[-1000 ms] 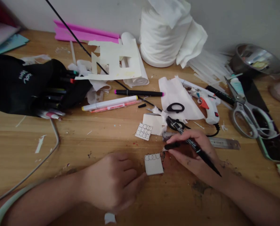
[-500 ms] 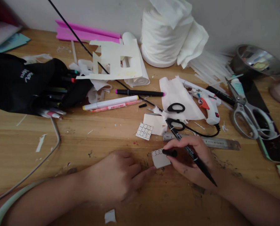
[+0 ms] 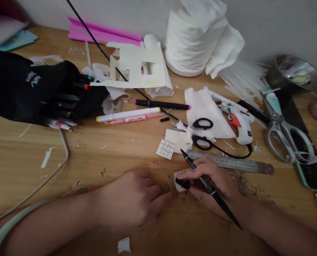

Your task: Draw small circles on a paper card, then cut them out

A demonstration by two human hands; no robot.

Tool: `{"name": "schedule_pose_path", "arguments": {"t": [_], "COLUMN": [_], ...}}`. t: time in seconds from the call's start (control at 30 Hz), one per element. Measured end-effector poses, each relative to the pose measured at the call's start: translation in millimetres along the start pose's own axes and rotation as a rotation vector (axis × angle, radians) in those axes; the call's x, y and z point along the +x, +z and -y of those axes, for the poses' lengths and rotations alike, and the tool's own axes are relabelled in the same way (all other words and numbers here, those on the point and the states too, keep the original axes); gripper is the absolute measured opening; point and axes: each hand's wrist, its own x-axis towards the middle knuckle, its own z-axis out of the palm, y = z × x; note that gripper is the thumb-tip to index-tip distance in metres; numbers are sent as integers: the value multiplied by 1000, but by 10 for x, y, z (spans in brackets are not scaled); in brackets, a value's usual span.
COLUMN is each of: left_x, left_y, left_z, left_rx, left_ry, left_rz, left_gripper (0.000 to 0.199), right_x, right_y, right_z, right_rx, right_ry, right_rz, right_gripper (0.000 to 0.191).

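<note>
On the table, a small white card [image 3: 177, 188] with drawn circles along its top edge lies between my hands. My left hand [image 3: 135, 199] rests flat against the wood with most fingers curled; its outstretched index fingertip presses the card's lower left corner. A black double-tipped marker [image 3: 211, 190] slants through my right hand [image 3: 214, 181], its narrow tip pointing up and away. Between thumb and index finger, that hand also pinches a short black cylinder [image 3: 183, 183], like a pen cap, over the card. A second card [image 3: 166, 148] covered in overlapping circles lies just behind.
Behind the hands lie a steel ruler [image 3: 233, 163], black-handled scissors [image 3: 202, 142] and several markers [image 3: 162, 104]. To the right are a glue gun [image 3: 242, 124], large grey scissors [image 3: 278, 137] and a metal bowl [image 3: 283, 76]. A black pen case [image 3: 17, 92] stands left; a tissue roll [image 3: 187, 46] is at the back.
My right hand has moved slightly left and down, bringing the black cylinder from the card's upper right onto its middle. My left hand stays put. The view has shifted a little.
</note>
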Motion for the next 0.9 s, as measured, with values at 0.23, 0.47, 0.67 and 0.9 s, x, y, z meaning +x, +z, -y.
{"name": "schedule_pose_path", "arguments": {"t": [0.23, 0.47, 0.67, 0.9], "left_x": [3, 6, 4, 11], "left_y": [5, -6, 7, 1], "left_z": [1, -1, 9, 3], "left_rx": [11, -5, -16, -12], "left_ry": [2, -18, -11, -10], "left_rz": [9, -8, 7, 16], "left_gripper": [39, 36, 35, 35], "right_x": [19, 36, 44, 39], "right_y": [-16, -58, -41, -46], "right_z": [36, 89, 80, 76], "right_rx": [47, 9, 9, -6], "right_ry": [30, 54, 48, 41], "right_rz": [5, 39, 36, 37], "right_gripper": [21, 19, 20, 20]}}
